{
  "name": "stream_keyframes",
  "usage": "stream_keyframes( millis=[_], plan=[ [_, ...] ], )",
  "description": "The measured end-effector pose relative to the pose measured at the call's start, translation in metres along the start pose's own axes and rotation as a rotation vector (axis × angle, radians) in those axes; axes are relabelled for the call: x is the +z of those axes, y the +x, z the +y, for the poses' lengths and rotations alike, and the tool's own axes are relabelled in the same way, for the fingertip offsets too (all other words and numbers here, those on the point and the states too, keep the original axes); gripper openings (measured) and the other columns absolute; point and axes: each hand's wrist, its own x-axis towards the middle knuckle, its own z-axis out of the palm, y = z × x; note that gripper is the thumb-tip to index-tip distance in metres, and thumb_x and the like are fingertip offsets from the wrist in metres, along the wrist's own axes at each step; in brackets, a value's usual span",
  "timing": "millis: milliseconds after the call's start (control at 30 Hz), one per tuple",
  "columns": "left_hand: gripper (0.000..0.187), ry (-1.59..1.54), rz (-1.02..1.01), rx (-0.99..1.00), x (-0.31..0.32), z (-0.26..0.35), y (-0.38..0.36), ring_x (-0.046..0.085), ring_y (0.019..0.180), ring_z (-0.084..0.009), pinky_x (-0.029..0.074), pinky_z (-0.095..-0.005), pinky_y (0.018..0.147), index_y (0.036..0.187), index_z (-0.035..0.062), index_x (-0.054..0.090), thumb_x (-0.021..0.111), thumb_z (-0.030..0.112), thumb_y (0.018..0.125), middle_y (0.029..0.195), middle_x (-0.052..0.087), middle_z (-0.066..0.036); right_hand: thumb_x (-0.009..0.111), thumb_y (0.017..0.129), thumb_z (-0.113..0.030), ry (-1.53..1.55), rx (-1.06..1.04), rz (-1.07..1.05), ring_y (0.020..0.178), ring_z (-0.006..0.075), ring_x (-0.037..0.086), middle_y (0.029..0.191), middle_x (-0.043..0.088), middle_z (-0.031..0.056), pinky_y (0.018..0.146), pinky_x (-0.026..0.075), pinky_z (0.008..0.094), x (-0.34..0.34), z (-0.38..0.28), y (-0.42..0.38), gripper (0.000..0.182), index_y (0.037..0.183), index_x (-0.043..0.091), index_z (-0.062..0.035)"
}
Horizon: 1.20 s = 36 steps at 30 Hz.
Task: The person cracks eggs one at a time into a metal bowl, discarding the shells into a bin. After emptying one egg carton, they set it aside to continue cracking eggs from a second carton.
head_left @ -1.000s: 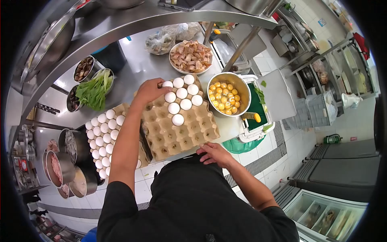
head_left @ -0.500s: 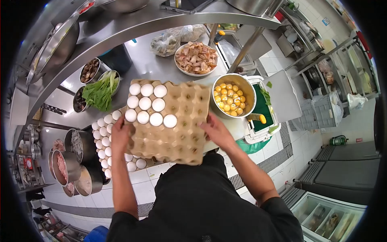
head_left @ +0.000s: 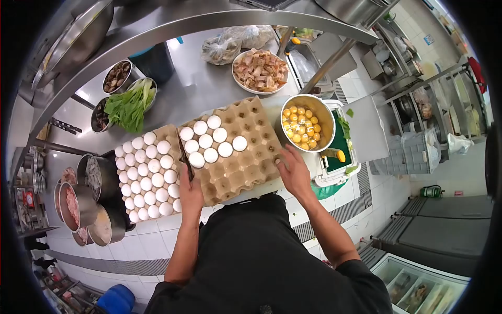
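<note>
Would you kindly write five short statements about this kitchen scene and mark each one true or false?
1. The partly filled tray holds ten white eggs. True.
2. The right hand is holding an egg. False: it holds none and is by the partly filled tray's right edge.
3. The pot of yolks stands right of that tray. True.
4. The leafy greens lie in the pot. False: they are left of it, beyond the fuller tray.
5. The fuller tray is left of the partly filled one. True.

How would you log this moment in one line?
left hand: at left edge of part-filled egg tray; right hand: at its right edge; pot: holding yolks
</note>
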Motion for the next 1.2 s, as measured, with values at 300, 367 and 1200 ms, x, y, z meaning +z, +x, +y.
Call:
stream_keyframes(
  millis=[300,367,1200],
  plan=[
    [0.064,0.199,0.117,-0.114,0.014,-0.014,0.017,0.039,0.140,-0.0266,0.028,-0.0307,0.115,0.152,-0.0070,0.027,0.046,0.013,0.094,0.153,0.040,-0.022,0.057,0.096,-0.018,0.333,0.295,0.020,0.098,0.0439,0.066,0.120,0.063,0.0267,0.087,0.051,0.0454,0.033,0.024,-0.037,0.045,0.135,0.051,0.0033],
    [0.066,0.176,0.112,-0.112,0.013,-0.019,0.018,0.040,0.140,-0.0252,0.028,-0.0293,0.114,0.153,-0.0065,0.026,0.048,0.014,0.094,0.153,0.040,-0.021,0.058,0.094,-0.015,0.154,0.292,0.005,0.100,0.0420,0.066,0.121,0.062,0.0253,0.085,0.052,0.0443,0.019,0.016,-0.038,0.044,0.134,0.053,0.0018],
    [0.027,-0.404,-0.135,0.163,0.109,0.037,0.203,0.066,0.085,-0.0213,0.055,-0.0326,0.069,0.115,0.0084,0.064,0.059,0.017,0.090,0.103,0.065,-0.008,0.053,0.099,-0.029,1.378,0.313,0.428,0.058,0.0149,0.056,0.091,0.057,0.0082,0.052,0.049,0.0265,-0.100,0.073,0.183,0.032,0.121,0.042,-0.0080]
  ],
)
